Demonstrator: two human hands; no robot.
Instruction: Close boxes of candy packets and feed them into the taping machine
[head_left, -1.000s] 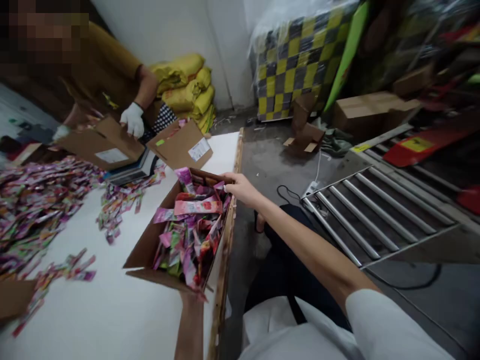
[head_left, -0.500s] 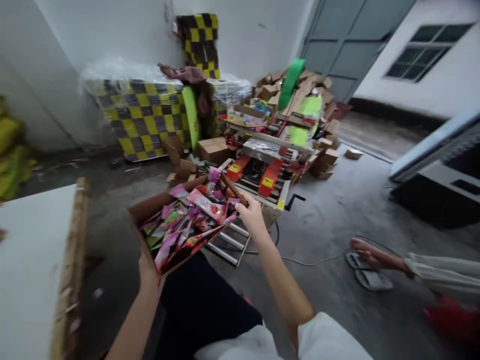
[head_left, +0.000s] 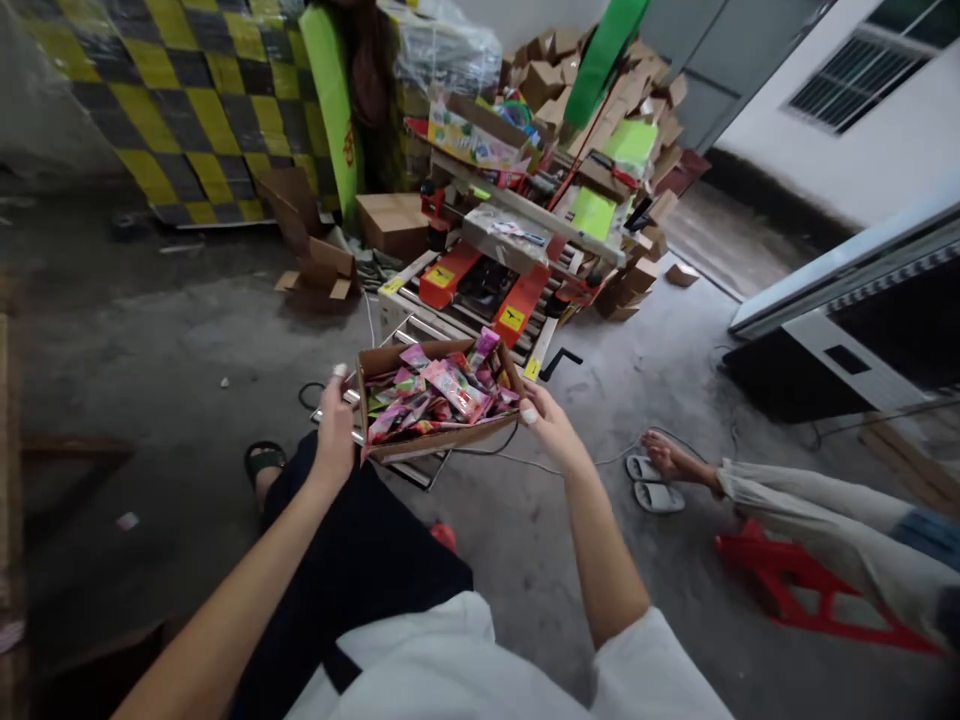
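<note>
An open cardboard box [head_left: 442,440] is held up in front of me between both hands. Inside lie many small pink, purple and green wrapped packets [head_left: 454,390]. My left hand [head_left: 335,430] grips the box's left end, its thumb up along the side. At the right end, my right hand [head_left: 551,425] has its thumb on the outer wall near the rim; its other fingers are largely hidden. Just beyond the box stands a roller carton-sealing machine [head_left: 487,270] with orange side belts and yellow labels.
Cardboard boxes [head_left: 555,85] are heaped behind the machine. A black-and-yellow checkered wrapped stack [head_left: 202,110] stands at the back left. To the right, a seated person's legs [head_left: 810,500] rest by grey slippers [head_left: 656,485] and a red stool [head_left: 795,580]. A cable [head_left: 540,465] crosses the floor.
The box has swung right and become more level, held in both hands throughout. My view has tilted down and moved closer to the machine; the white-topped table at left has mostly left view.
</note>
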